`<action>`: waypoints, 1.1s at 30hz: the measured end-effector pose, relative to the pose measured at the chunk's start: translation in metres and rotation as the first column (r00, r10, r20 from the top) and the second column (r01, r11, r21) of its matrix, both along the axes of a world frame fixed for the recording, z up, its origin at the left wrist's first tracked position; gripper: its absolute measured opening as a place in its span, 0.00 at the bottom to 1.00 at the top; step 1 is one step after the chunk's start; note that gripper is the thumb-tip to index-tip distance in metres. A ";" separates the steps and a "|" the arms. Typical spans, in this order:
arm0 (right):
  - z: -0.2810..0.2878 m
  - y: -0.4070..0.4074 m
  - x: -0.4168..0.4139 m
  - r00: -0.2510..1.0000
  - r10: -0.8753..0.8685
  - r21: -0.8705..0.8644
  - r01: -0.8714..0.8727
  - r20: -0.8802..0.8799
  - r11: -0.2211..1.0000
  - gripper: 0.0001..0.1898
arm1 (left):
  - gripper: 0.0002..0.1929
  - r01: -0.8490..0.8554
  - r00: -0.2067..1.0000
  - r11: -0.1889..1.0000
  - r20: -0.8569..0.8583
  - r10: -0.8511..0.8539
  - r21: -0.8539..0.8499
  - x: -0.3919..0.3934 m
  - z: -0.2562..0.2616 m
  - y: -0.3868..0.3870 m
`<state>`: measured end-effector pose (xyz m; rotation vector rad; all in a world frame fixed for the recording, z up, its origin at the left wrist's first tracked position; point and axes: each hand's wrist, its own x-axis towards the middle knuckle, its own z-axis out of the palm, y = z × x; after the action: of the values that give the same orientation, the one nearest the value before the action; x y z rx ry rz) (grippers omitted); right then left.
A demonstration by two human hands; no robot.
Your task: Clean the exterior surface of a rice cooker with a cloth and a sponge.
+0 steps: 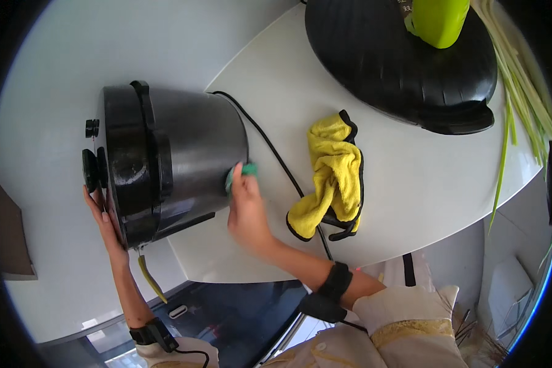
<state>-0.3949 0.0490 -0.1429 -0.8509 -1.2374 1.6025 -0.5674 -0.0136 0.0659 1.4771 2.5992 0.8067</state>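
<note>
My right hand (253,218) grips a green scouring pad (246,172) and presses it to the lower side of a dark metallic electric pressure cooker (198,133). Slight blur surrounds that hand. My left hand (108,225) lies against the cooker's black lid (129,156), its fingers extended and reaching towards the lid knob (90,170). Some of its fingers are partly hidden by the lid. Right of the cooker, a crumpled yellow cloth with black edging (333,177) lies on the white countertop (395,184).
A black power cord (276,149) crosses the counter and passes under the cloth. A large black domed appliance (409,78) with a bright green container (441,23) on it stands at the upper right, beside long green stalks (520,83). The wall (165,41) backs the cooker.
</note>
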 end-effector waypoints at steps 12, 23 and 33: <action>0.001 -0.007 -0.006 1.000 0.000 0.101 0.003 -0.023 0.995 0.38 | 0.39 -0.004 0.999 1.000 0.044 0.003 0.010 0.002 0.004 -0.002; 0.018 0.017 -0.016 0.999 -0.050 0.194 0.048 0.007 0.980 0.39 | 0.35 -0.057 0.998 0.997 0.028 0.056 0.042 0.019 0.005 0.011; 0.026 0.067 -0.030 0.972 -0.222 0.508 0.151 0.081 0.848 0.36 | 0.34 -0.100 0.983 0.987 -0.140 0.117 0.123 0.023 -0.006 0.015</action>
<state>-0.4249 0.1164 -0.1167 -0.7240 -1.5263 1.0056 -0.5441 0.0010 0.0597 1.4883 2.8069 0.9063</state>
